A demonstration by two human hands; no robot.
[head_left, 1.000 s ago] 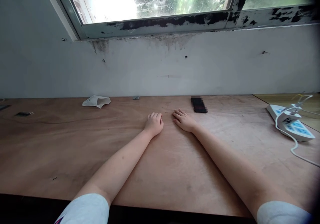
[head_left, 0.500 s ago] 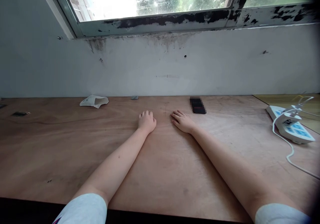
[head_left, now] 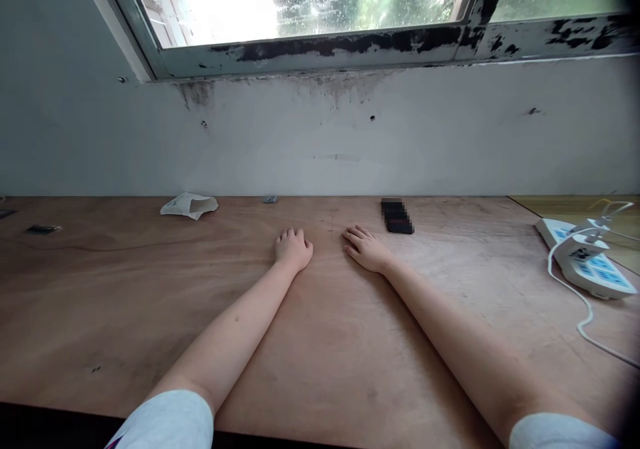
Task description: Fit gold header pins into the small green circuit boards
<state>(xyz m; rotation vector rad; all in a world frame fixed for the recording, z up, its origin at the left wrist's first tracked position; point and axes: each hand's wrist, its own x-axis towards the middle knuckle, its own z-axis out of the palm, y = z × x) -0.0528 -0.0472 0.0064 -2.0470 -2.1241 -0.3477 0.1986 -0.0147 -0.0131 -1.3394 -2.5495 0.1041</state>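
My left hand (head_left: 294, 250) rests knuckles-up on the wooden table (head_left: 300, 342), its fingers curled under and the thumb tucked at the side. Whatever the curled fingers may enclose is hidden beneath them. To the right, my right hand (head_left: 367, 249) lies palm down with fingers stretched out and slightly spread, holding nothing. A strip of bare wood separates the two hands. Just beyond the right hand is a dark, pixelated rectangular object (head_left: 399, 217); the hand does not touch it. Past the left hand, near the wall, sits a small grey-blue object (head_left: 270, 199).
A crumpled white paper packet (head_left: 189, 205) lies at the back left, and a small dark flat item (head_left: 43, 229) farther left. At the right is a white power strip (head_left: 595, 269) with a plug and trailing white cable (head_left: 585, 315). The wall (head_left: 280, 149) and window frame (head_left: 320, 47) bound the back.
The whole view has shifted slightly, so the wall and table sit a little lower in the picture. Both hands keep the same place and pose on the table.
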